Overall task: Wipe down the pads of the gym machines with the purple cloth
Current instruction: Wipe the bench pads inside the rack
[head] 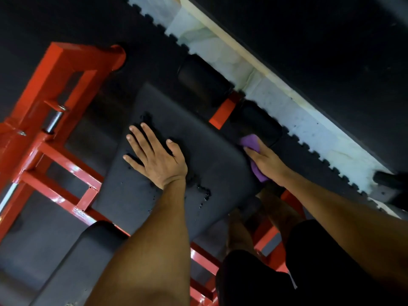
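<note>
A black seat pad (212, 164) with worn, crumbling patches fills the middle of the head view. My left hand (154, 156) lies flat on it with fingers spread. My right hand (268, 161) holds the purple cloth (250, 142) at the pad's far right edge, pressing it toward a black roller pad (256, 120). A second roller pad (204, 79) sits further left, beyond a red bracket (225, 111). Part of the cloth hangs out under my right wrist.
The red steel frame (42, 120) of the machine rises at left with a chrome pin. Another black pad (79, 257) lies at lower left. Black rubber floor tiles meet a pale strip of floor (287, 111) along a dark wall. My legs stand at lower right.
</note>
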`<move>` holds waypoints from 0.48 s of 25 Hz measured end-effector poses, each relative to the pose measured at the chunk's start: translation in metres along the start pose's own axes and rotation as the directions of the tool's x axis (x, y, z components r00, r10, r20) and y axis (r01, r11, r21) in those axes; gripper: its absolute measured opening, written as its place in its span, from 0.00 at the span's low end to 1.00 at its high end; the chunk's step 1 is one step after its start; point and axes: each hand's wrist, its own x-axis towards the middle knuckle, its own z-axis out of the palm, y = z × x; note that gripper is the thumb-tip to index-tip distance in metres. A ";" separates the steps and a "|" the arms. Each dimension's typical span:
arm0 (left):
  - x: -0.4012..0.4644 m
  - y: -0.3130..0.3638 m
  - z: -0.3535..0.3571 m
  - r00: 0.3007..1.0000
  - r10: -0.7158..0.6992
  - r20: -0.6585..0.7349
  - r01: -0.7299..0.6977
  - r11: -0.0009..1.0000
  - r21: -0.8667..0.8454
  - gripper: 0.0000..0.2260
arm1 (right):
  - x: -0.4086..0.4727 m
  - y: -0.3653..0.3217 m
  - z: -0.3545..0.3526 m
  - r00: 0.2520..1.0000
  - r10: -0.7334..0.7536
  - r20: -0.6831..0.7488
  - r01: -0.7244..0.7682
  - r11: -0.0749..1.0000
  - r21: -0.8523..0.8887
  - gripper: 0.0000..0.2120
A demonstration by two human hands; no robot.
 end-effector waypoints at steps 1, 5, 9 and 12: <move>0.000 -0.001 0.000 1.000 0.002 0.000 -0.002 1.000 0.004 0.32 | 0.022 -0.018 0.010 0.998 -0.049 0.034 0.051 0.998 -0.032 0.17; 0.000 0.000 0.001 1.000 -0.001 -0.001 0.001 1.000 0.017 0.32 | 0.049 -0.046 0.022 0.974 -0.204 0.096 0.211 0.974 -0.078 0.19; 0.002 -0.003 0.002 1.000 0.007 0.003 -0.007 1.000 0.011 0.31 | -0.025 0.020 -0.008 0.999 -0.014 -0.045 0.013 1.000 -0.009 0.17; 0.003 -0.001 0.003 1.000 -0.003 -0.010 0.003 1.000 0.029 0.31 | 0.005 0.010 0.000 0.999 0.037 -0.007 -0.037 0.999 -0.020 0.17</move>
